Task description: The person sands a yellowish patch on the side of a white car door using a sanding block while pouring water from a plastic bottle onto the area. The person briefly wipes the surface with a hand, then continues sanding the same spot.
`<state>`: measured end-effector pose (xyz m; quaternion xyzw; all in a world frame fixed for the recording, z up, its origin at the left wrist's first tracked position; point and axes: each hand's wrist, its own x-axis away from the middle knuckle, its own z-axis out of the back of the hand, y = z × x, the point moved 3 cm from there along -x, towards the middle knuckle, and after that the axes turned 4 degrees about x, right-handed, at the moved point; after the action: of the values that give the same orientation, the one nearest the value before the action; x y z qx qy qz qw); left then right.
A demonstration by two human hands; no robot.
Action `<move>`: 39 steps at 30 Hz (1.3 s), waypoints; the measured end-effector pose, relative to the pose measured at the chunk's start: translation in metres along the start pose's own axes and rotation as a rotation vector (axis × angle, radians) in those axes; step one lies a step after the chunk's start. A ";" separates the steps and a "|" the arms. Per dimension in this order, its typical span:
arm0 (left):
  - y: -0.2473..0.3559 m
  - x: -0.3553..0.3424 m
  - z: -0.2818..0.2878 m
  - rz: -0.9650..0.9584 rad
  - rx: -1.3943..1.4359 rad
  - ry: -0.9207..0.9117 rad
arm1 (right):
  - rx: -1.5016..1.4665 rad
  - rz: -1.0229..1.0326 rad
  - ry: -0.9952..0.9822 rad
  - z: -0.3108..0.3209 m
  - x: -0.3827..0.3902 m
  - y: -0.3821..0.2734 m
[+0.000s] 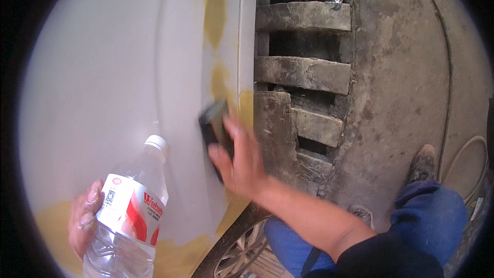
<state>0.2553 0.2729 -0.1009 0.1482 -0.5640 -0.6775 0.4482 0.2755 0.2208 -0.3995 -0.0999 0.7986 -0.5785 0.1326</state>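
Note:
A clear plastic bottle (131, 195) with a white cap and a red-and-white label stands upright at the lower left, with my left hand (85, 216) closed around its side. My right hand (239, 162), blurred, grips a dark block (210, 123), perhaps a sanding block, against the white car panel (103, 72). The panel carries dull yellow patches (216, 5) along its right edge and lower part. Part of the block is hidden behind my fingers.
Right of the panel runs a broken concrete drain cover (303, 72) with dark gaps, beside concrete floor (391, 62). A thin hose (447, 82) loops at the right. A wheel (236, 257) shows below the panel. My bent leg (427, 221) and shoe (421, 164) are lower right.

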 end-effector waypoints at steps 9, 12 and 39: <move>0.011 0.016 0.000 -0.020 0.045 -0.033 | -0.023 -0.013 -0.066 0.002 -0.019 -0.003; 0.011 -0.003 0.020 0.167 0.154 -0.119 | 0.012 0.031 -0.025 0.001 -0.013 0.005; -0.008 0.005 0.003 -0.344 -0.502 -0.072 | 0.045 -0.059 0.077 0.002 -0.118 -0.007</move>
<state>0.2468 0.2709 -0.1058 0.1018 -0.3611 -0.8666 0.3291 0.3874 0.2543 -0.3824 -0.0980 0.7867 -0.6034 0.0866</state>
